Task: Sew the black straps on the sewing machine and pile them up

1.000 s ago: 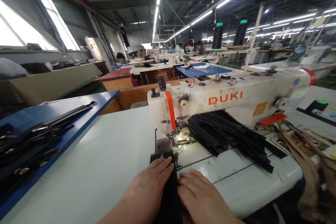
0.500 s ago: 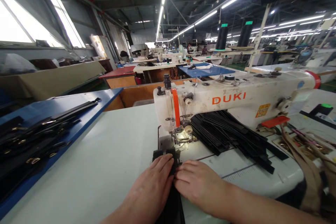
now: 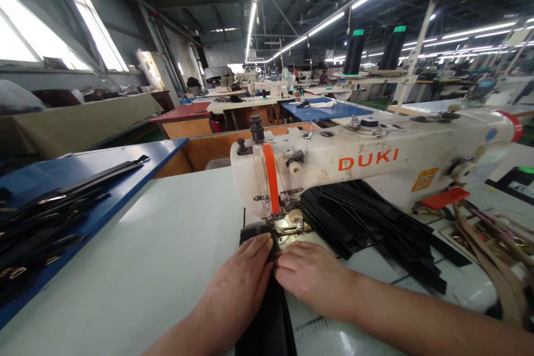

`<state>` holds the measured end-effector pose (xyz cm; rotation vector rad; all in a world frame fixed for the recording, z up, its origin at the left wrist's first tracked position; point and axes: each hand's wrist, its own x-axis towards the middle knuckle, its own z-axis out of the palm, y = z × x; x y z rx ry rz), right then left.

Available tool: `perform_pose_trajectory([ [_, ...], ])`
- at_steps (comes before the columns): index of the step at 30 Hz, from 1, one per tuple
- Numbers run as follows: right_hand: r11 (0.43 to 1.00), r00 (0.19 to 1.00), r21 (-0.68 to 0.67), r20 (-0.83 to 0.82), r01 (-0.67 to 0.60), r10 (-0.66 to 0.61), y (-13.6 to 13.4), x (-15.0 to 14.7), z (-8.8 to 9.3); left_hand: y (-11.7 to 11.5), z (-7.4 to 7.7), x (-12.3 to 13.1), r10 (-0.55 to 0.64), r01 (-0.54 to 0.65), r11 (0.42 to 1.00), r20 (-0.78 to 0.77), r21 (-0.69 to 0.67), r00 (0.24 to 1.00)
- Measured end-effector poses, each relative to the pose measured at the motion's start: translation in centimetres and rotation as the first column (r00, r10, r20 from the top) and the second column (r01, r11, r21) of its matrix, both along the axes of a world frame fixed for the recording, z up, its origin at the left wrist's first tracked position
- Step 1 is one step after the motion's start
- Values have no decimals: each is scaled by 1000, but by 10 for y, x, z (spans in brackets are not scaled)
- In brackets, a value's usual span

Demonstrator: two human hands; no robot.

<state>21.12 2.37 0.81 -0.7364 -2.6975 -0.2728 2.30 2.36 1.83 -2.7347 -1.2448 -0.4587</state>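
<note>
A long black strip of material [image 3: 265,320] runs from the near edge of the table up to the needle area of a white sewing machine [image 3: 317,161]. My left hand [image 3: 240,278] lies over the strip's left side, its fingertips pressed on top just in front of the presser foot. From the other side my right hand [image 3: 311,272], fingers bent and pressed together, grips the strip's right edge. The two hands almost touch. The far end of the strip is at the presser foot, and my fingers hide part of its middle.
A fanned stack of black strips [image 3: 354,217] lies under the machine arm. Black straps with metal rings [image 3: 54,211] lie on a blue table [image 3: 167,150] at left. Tan straps [image 3: 488,256] hang over a parts tray at right. Two black thread cones [image 3: 354,54] stand behind.
Both hands have moved forward with the black strip, whose far end is now at the presser foot. The view has shifted slightly.
</note>
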Motion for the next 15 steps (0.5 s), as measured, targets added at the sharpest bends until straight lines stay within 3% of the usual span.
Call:
perform_pose_trajectory([
  [8,1000,1000,-23,-6,4,-4,3,0,5,4,0,-2,9,-8,1000,40,-21,999],
  [15,999,999,-43,-35,6,-8,4,2,1,6,1,1,3,-3,1000,-20,12,1000],
])
